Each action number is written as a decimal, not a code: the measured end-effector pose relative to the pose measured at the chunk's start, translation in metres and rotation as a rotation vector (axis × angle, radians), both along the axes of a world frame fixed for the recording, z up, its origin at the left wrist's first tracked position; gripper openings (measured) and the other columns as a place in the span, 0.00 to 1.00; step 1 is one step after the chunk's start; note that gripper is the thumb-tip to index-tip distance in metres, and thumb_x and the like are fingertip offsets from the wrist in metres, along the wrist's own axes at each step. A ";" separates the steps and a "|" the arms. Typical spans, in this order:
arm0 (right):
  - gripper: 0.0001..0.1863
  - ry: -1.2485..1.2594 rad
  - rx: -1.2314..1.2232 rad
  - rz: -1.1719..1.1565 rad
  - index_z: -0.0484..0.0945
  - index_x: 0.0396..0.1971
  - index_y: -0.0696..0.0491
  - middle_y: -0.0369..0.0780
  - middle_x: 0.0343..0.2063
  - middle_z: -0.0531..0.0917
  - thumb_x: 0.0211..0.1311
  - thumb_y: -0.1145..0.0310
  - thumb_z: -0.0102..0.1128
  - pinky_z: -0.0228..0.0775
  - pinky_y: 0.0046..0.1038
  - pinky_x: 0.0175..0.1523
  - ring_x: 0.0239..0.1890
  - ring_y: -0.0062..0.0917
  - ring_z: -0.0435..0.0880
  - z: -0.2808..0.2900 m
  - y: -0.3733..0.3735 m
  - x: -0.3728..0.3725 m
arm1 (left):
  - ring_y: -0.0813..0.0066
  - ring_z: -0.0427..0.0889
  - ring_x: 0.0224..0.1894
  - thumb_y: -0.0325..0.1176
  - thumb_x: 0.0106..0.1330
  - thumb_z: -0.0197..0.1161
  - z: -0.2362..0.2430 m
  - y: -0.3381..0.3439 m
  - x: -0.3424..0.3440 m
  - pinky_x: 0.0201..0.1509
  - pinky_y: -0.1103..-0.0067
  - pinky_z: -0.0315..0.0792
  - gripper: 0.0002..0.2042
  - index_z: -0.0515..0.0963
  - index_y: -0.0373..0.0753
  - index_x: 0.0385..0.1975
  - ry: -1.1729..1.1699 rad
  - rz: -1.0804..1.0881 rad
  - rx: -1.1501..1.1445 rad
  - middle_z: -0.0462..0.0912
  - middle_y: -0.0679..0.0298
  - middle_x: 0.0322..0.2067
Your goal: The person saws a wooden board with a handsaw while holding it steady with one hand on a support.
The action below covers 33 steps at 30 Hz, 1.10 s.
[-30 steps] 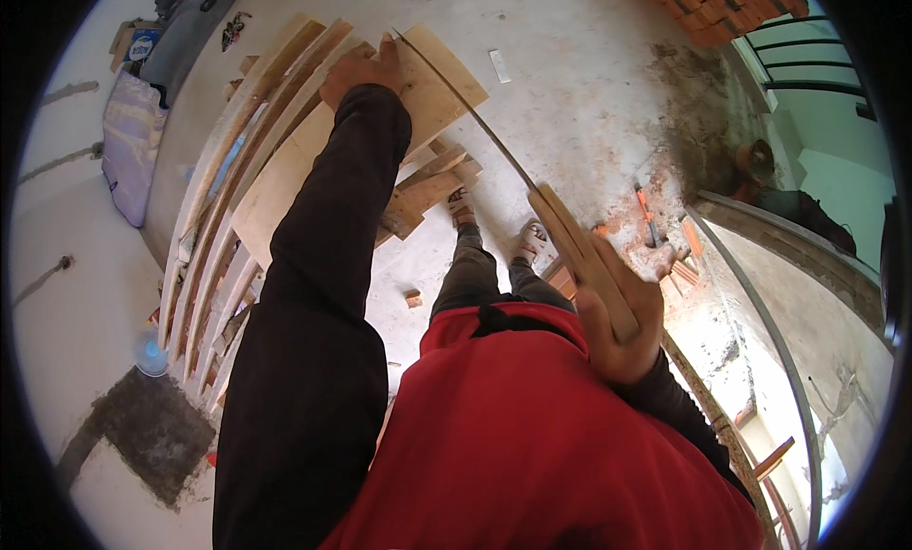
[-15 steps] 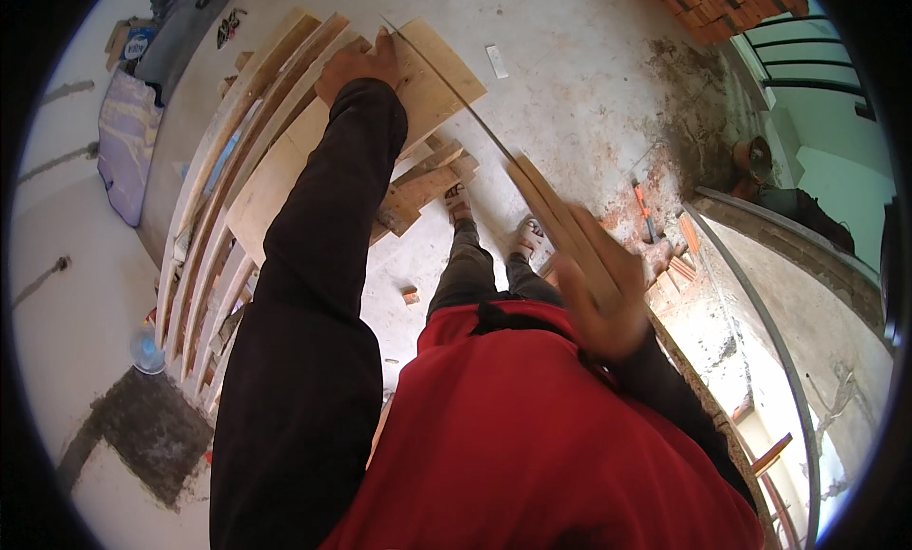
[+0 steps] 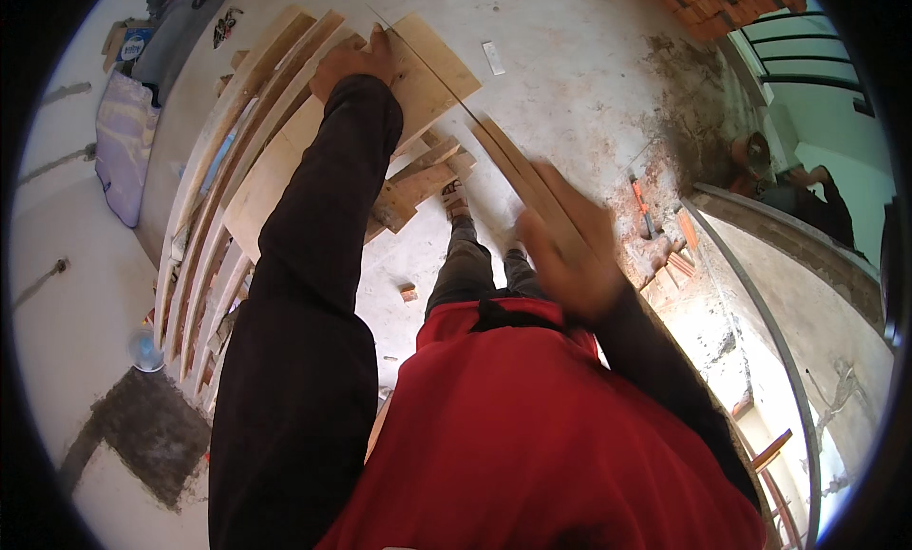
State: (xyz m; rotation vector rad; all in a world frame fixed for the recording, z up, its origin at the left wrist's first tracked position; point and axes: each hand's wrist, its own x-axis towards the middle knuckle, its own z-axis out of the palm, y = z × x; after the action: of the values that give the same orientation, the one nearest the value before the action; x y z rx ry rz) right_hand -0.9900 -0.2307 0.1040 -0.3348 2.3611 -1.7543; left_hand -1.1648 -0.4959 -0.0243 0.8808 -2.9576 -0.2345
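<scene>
A wide pale wooden board [image 3: 432,80] lies slanting over a stack of long planks at the upper left. My left hand [image 3: 353,67] is closed on the board near its far end, one finger lying beside the saw line. My right hand [image 3: 581,251] grips the wooden handle of a handsaw [image 3: 518,170], slightly blurred by motion. The thin saw blade, seen almost edge-on, crosses the board just right of my left hand. Shorter wooden offcuts [image 3: 423,180] sit under the board, close to my feet.
Long planks [image 3: 204,170] are stacked along the left. An orange-handled hammer [image 3: 643,208] rests on the floor at the right, near brick pieces [image 3: 680,263]. Stacked bricks [image 3: 722,4] stand at the far right. Another person's dark sleeve [image 3: 828,208] shows beyond the ledge.
My right hand and the saw handle have moved up and left, toward the board. My left hand stays on the board. The other person's arm at the right has shifted.
</scene>
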 end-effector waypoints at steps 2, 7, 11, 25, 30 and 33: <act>0.18 0.318 0.118 -0.111 0.75 0.50 0.59 0.51 0.26 0.81 0.64 0.65 0.59 0.74 0.39 0.32 0.28 0.50 0.81 -0.056 -0.037 -0.045 | 0.60 0.83 0.54 0.66 0.65 0.49 0.009 0.020 -0.010 0.59 0.65 0.71 0.30 0.85 0.50 0.49 -0.005 -0.022 0.010 0.87 0.59 0.47; 0.21 -0.041 -0.011 -0.076 0.73 0.54 0.63 0.51 0.32 0.84 0.63 0.68 0.59 0.77 0.34 0.37 0.31 0.42 0.85 -0.015 -0.015 -0.011 | 0.60 0.82 0.55 0.66 0.65 0.49 -0.011 -0.004 -0.002 0.60 0.64 0.70 0.30 0.85 0.50 0.50 0.006 -0.023 0.009 0.86 0.60 0.47; 0.25 -0.031 0.043 -0.002 0.70 0.60 0.65 0.49 0.35 0.86 0.64 0.73 0.57 0.77 0.29 0.39 0.32 0.29 0.87 0.018 0.039 0.045 | 0.60 0.82 0.55 0.66 0.65 0.49 0.003 0.004 0.001 0.60 0.64 0.69 0.30 0.85 0.49 0.50 -0.045 0.000 0.020 0.86 0.60 0.47; 0.22 -0.060 0.023 -0.031 0.71 0.59 0.62 0.49 0.36 0.85 0.65 0.74 0.54 0.77 0.28 0.39 0.35 0.29 0.88 0.029 0.035 0.042 | 0.61 0.82 0.54 0.66 0.65 0.50 0.005 0.001 0.002 0.60 0.65 0.70 0.30 0.86 0.49 0.48 -0.022 0.025 0.036 0.87 0.60 0.46; 0.24 0.286 0.104 -0.005 0.72 0.56 0.65 0.53 0.35 0.84 0.63 0.69 0.59 0.78 0.35 0.39 0.32 0.43 0.86 -0.030 -0.023 -0.037 | 0.61 0.82 0.55 0.66 0.66 0.49 0.007 0.011 -0.005 0.60 0.66 0.70 0.30 0.85 0.49 0.49 0.012 -0.038 0.051 0.86 0.59 0.47; 0.22 0.080 0.069 -0.099 0.72 0.54 0.65 0.53 0.31 0.82 0.65 0.68 0.59 0.77 0.36 0.38 0.31 0.48 0.84 -0.043 -0.044 -0.057 | 0.62 0.82 0.55 0.65 0.66 0.49 0.005 0.012 -0.012 0.61 0.66 0.70 0.29 0.85 0.49 0.48 -0.010 -0.039 0.015 0.86 0.59 0.47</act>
State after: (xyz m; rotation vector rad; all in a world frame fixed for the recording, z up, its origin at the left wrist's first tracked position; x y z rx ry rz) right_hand -1.0471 -0.2748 0.0610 -0.2875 2.5287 -1.7274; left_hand -1.1765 -0.4843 -0.0191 0.8293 -2.9876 -0.2546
